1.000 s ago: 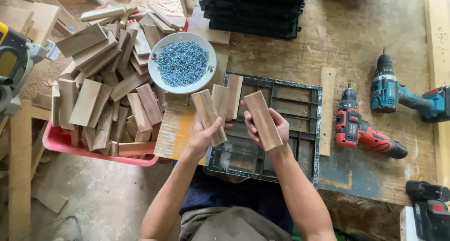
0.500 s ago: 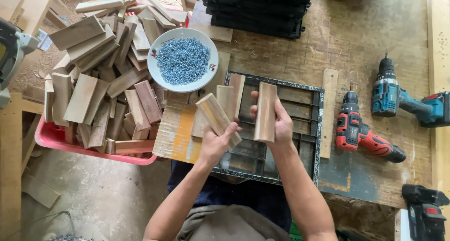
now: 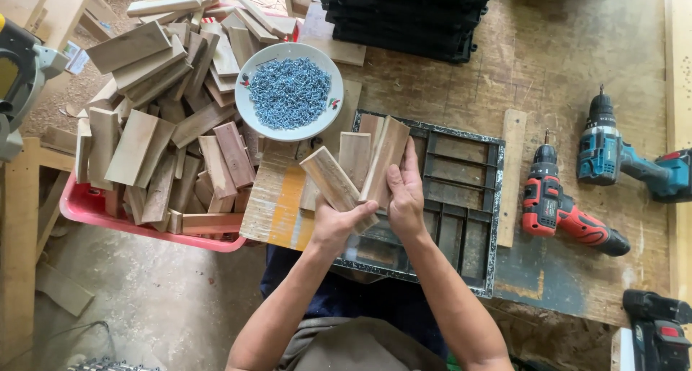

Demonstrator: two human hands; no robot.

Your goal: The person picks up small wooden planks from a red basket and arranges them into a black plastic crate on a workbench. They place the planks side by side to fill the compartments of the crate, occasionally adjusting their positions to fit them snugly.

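Two hands (image 3: 339, 223) (image 3: 405, 198), two wood blocks (image 3: 333, 180) (image 3: 386, 160) — two drills (image 3: 566, 212) (image 3: 623, 155)

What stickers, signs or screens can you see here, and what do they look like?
No signs or screens show.
Small paper tag: far left, beside the wood pile, pale with a bit of green.
Light patch on the red drill: on its body, right of the black tray, too small to make out.

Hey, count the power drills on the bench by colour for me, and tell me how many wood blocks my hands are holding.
Red drill: 1
Teal drill: 1
Wood block in left hand: 1
Wood block in right hand: 1
Total: 4
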